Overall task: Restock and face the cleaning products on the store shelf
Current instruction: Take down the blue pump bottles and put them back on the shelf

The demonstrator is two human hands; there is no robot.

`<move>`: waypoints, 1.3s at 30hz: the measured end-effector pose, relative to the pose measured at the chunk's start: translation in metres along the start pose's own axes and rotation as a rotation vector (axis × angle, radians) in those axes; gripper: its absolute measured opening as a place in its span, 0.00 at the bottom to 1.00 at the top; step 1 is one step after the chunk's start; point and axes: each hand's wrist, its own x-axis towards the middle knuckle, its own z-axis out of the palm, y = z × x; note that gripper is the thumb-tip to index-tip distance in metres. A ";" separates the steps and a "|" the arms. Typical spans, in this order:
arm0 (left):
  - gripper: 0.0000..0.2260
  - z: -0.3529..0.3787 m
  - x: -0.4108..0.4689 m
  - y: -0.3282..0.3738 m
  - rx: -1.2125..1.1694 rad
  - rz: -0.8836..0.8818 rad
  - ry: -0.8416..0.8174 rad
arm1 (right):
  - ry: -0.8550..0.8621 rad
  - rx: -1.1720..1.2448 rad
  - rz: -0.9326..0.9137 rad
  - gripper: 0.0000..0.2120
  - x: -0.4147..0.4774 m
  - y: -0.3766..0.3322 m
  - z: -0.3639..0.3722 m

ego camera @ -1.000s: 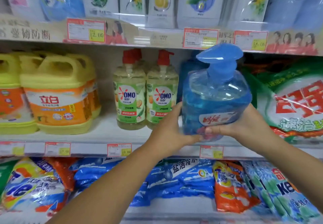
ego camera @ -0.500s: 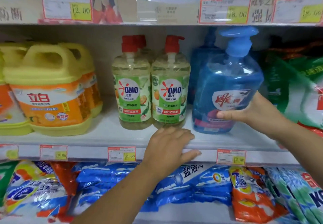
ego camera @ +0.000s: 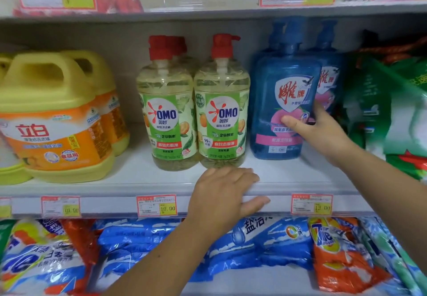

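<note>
A blue pump bottle (ego camera: 280,101) with a red-and-white label stands upright on the white middle shelf (ego camera: 138,175), label facing out. My right hand (ego camera: 316,131) grips its right side, thumb across the label. Another blue bottle (ego camera: 329,73) stands close behind it to the right. My left hand (ego camera: 227,194) lies flat on the shelf's front edge, fingers spread, holding nothing. Two green-labelled OMO bottles (ego camera: 221,110) with red pumps stand just left of the blue bottle.
Yellow-and-orange jugs (ego camera: 53,120) fill the shelf's left end. Green detergent bags (ego camera: 390,110) crowd the right end. Blue and orange detergent bags (ego camera: 258,244) lie on the shelf below. Price tags (ego camera: 157,205) line the shelf edges.
The blue bottle went from held in both hands in front of the shelf to standing on it, pushed back. My left hand let go and dropped onto the shelf edge.
</note>
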 end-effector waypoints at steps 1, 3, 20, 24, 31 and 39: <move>0.21 0.000 0.000 0.000 -0.005 -0.001 -0.004 | 0.022 0.007 0.001 0.29 0.001 0.001 0.004; 0.21 0.000 0.000 0.000 -0.010 -0.004 -0.008 | 0.052 0.006 0.017 0.28 0.006 0.000 0.009; 0.21 -0.016 0.003 0.000 -0.024 -0.049 -0.206 | 0.233 -0.100 -0.024 0.26 -0.032 -0.019 -0.006; 0.21 -0.025 -0.018 0.027 -0.133 -0.005 -0.069 | 0.259 0.084 -0.180 0.11 -0.129 -0.008 -0.029; 0.21 0.021 -0.138 0.106 -0.389 0.088 -0.511 | -0.291 -0.310 0.503 0.25 -0.261 0.144 -0.076; 0.27 0.042 -0.199 0.104 -0.435 -0.027 -0.983 | -0.379 -0.451 0.592 0.47 -0.348 0.190 -0.025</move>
